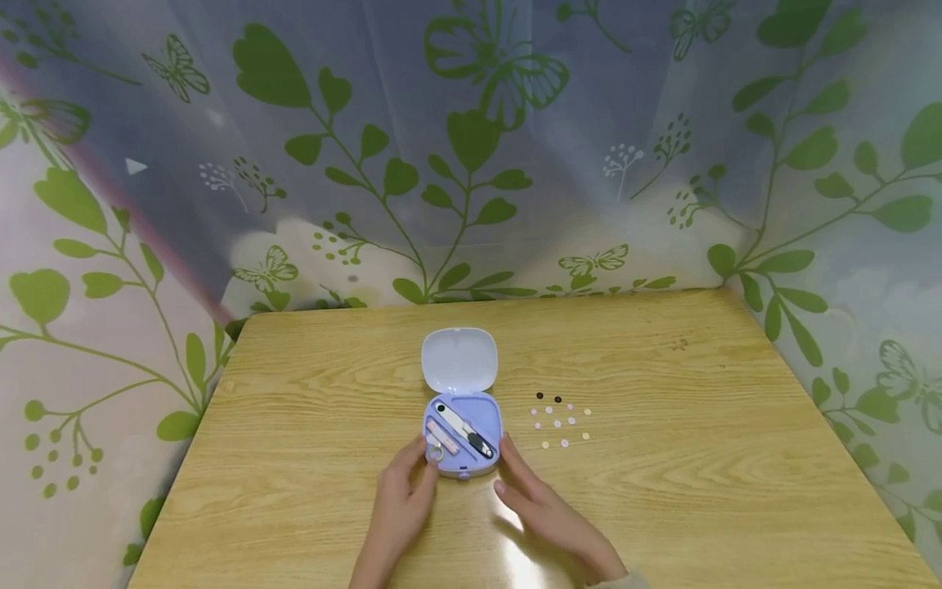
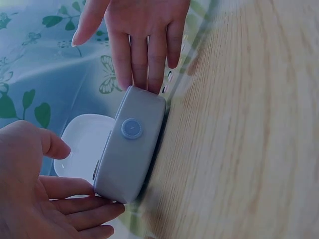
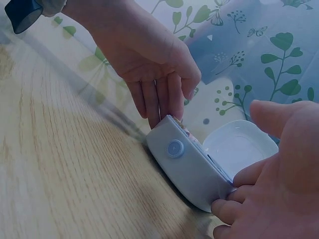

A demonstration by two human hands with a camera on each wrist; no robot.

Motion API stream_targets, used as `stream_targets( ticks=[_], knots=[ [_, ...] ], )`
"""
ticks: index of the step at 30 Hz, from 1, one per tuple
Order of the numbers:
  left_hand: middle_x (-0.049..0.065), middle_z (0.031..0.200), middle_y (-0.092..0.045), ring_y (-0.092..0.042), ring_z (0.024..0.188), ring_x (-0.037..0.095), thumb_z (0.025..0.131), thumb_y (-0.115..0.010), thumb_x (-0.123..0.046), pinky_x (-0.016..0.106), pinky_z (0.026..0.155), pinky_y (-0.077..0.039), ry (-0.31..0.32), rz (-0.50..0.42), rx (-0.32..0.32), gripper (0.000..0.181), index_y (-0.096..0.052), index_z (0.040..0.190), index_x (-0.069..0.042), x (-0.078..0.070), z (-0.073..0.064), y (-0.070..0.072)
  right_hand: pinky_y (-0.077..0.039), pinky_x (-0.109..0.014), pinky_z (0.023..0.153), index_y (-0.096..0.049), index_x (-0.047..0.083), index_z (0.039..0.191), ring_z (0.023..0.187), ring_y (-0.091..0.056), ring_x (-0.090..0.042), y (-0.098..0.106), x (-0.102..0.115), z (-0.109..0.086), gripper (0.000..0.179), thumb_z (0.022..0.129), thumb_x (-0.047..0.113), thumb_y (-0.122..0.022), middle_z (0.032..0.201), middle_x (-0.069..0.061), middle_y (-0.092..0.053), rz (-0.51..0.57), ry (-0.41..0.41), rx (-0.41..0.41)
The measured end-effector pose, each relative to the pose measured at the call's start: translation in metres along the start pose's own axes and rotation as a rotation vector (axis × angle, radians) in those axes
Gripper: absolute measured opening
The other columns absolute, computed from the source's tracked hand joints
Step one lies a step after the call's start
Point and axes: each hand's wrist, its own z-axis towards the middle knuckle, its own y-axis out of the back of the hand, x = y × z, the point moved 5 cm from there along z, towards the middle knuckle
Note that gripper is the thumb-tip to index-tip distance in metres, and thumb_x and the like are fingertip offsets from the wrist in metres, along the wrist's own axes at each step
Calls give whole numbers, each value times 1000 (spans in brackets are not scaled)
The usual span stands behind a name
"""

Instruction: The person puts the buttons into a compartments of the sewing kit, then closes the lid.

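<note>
A small lavender sewing box [image 1: 465, 473] stands on the wooden table with its white lid [image 1: 459, 360] swung back. Across its compartments lies a white and black pair of thread snips [image 1: 464, 429]. A short pink stick-like piece [image 1: 442, 438] is in the left compartment, beside a small ring [image 1: 437, 452]. My left hand [image 1: 401, 495] touches the box's left side with its fingertips, thumb apart near the front corner. Fairly straight fingers of my right hand [image 1: 545, 511] rest against the right side, thumb held away. On the box's front, a round catch [image 2: 132, 128] shows in the left wrist view.
Right of the box, several small buttons [image 1: 557, 424] in black, pink, white and yellow lie spread on the table [image 1: 316, 393]. Farther back right are some tiny pale bits [image 1: 679, 345]. A leaf-patterned curtain [image 1: 471, 196] hangs behind and along both sides.
</note>
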Motion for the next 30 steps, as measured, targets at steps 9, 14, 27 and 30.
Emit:
stream_targets(
  ticks=[9,14,27,30],
  knots=[
    [25,131,-60,-54,125,39,93,-64,-3,50,108,-40,1,26,-8,35,-61,126,11,-3,-6,0,-2,-48,118,-9,11,160,150,2,-27,0,0,-7,67,106,30,-46,165,-7,2,-10,-47,1],
    [23,128,-62,-56,123,37,92,-65,-2,49,107,-41,1,15,-19,33,-64,123,10,-3,-8,2,-2,-48,118,-13,13,160,150,-1,-25,-1,0,-10,67,105,30,-48,166,-5,-3,-4,-56,-33],
    [14,128,-63,-57,123,31,92,-67,-9,48,107,-42,-53,107,10,37,-62,128,0,-3,-2,11,-28,-32,114,-27,1,155,143,-31,-38,9,13,-10,59,104,20,-50,155,-23,-33,92,10,-139],
    [14,131,-61,-55,125,33,91,-69,-12,50,107,-41,-124,161,5,43,-59,131,0,-5,2,14,-33,-33,112,-31,0,153,140,-36,-39,17,15,-12,56,104,21,-50,152,-24,-38,85,19,-167]
  ],
)
